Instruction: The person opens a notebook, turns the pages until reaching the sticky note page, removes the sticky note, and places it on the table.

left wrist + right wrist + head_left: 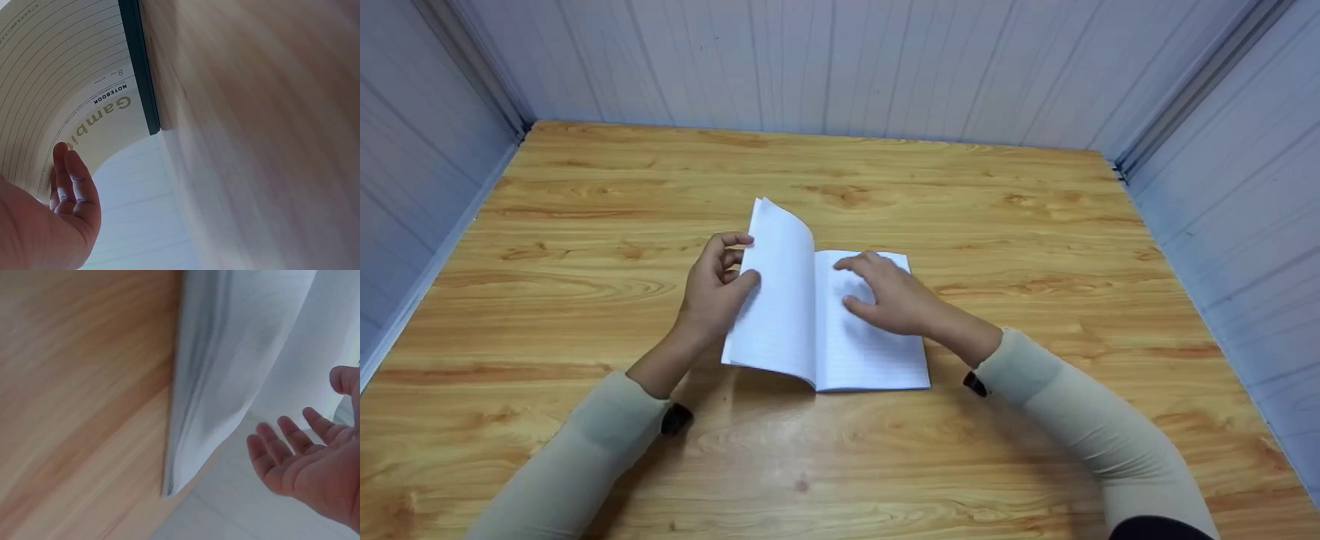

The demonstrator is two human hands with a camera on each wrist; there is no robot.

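A notebook of ruled white pages lies spread on the table, its left side lifted and curving up from the fold. My left hand pinches the outer edge of that raised side, thumb on the page and fingers behind. In the left wrist view, the fingers lie against the pale lined cover, printed "Gambit NOTEBOOK", beside a dark green spine strip. Over the right page, my right hand holds nothing, with fingers loosely spread. The right wrist view shows its palm and fingers apart from the page.
The wood-grain table extends around the notebook on every side. White panelled walls border it at the back, left and right. A small black object sits at the left sleeve cuff, another at the right.
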